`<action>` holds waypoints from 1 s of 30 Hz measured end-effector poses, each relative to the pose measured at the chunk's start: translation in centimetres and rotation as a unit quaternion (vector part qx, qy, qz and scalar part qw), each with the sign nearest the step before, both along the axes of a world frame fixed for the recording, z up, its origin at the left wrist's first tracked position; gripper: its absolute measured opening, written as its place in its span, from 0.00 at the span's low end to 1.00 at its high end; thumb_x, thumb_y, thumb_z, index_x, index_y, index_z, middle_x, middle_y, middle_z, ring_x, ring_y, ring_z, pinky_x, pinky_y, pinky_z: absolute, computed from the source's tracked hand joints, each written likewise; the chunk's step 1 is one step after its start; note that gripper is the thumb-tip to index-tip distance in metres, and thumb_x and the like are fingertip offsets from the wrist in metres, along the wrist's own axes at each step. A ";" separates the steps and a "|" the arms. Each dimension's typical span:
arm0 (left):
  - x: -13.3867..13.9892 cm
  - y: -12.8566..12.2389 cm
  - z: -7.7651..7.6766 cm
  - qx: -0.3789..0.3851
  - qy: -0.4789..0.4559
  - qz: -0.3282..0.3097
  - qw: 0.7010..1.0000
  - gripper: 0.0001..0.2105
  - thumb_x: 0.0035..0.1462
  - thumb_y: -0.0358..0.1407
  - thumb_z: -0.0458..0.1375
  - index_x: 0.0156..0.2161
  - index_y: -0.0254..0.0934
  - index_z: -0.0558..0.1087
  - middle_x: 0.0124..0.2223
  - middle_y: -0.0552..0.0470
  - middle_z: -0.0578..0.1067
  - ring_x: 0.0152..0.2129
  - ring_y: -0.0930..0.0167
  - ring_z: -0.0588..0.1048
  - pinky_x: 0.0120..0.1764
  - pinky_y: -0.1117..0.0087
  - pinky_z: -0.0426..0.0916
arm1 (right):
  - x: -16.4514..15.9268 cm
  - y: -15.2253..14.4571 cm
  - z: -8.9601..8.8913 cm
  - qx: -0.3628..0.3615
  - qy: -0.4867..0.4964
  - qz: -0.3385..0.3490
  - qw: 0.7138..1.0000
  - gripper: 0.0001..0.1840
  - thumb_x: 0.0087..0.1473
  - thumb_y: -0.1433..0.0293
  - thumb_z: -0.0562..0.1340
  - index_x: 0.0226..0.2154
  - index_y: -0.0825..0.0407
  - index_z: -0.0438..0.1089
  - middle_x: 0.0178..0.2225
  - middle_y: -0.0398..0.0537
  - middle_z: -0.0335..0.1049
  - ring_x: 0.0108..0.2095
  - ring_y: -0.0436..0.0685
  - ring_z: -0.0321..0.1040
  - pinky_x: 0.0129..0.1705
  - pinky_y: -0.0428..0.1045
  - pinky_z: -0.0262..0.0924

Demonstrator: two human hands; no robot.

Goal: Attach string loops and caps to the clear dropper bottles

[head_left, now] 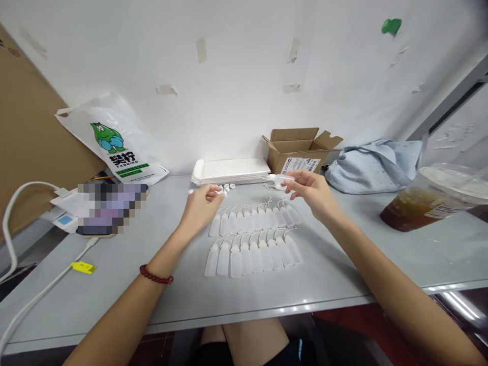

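My right hand [310,190] is closed around a small translucent plastic bottle [281,178], held tilted nearly flat with its neck pointing left. My left hand [202,204] is pinched, with a small white cap [219,191] at its fingertips, beside a few loose white caps [227,187]. Between and below my hands lie two rows of translucent bottles, an upper row [247,221] and a lower row [254,256], each bottle with a thin white cord at its neck. Some more bottles or cords lie partly hidden under my right hand.
Behind the caps lies a stack of flat white packages [232,166], next to an open cardboard box [295,147]. To the right are a light blue cloth bag [373,165] and a drink cup [423,201]. A phone [114,208], cables and a white plastic bag [114,137] occupy the left.
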State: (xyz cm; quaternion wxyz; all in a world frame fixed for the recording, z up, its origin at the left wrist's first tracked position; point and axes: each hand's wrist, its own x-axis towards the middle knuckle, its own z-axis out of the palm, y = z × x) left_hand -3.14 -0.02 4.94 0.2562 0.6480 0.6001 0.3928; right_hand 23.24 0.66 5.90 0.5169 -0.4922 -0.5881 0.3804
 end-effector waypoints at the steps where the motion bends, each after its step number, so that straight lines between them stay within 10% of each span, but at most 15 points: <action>1: -0.5 0.4 -0.2 0.023 0.059 0.018 0.998 0.14 0.52 0.37 0.55 0.42 0.31 0.73 0.36 0.46 0.76 0.32 0.67 0.73 0.39 0.66 0.68 | 0.6 0.5 -0.3 -0.002 -0.041 -0.021 0.999 0.13 0.45 0.65 0.65 0.35 0.54 0.70 0.26 0.46 0.71 0.27 0.52 0.66 0.26 0.47 0.62; 11: -2.0 2.0 -2.2 0.051 0.224 -0.012 0.973 0.16 0.51 0.30 0.51 0.45 0.34 0.73 0.48 0.46 0.75 0.30 0.68 0.73 0.43 0.64 0.67 | 3.3 3.9 -3.2 0.000 -0.331 -0.088 0.940 0.09 0.46 0.70 0.64 0.34 0.55 0.72 0.28 0.47 0.73 0.31 0.55 0.69 0.35 0.48 0.61; 30: -2.5 2.6 -3.6 0.067 0.247 -0.050 0.965 0.14 0.51 0.29 0.50 0.39 0.35 0.76 0.40 0.44 0.78 0.35 0.62 0.75 0.45 0.62 0.67 | 4.5 5.5 -5.3 0.052 -0.382 -0.138 0.912 0.13 0.46 0.74 0.63 0.38 0.59 0.73 0.43 0.58 0.73 0.29 0.54 0.70 0.42 0.51 0.61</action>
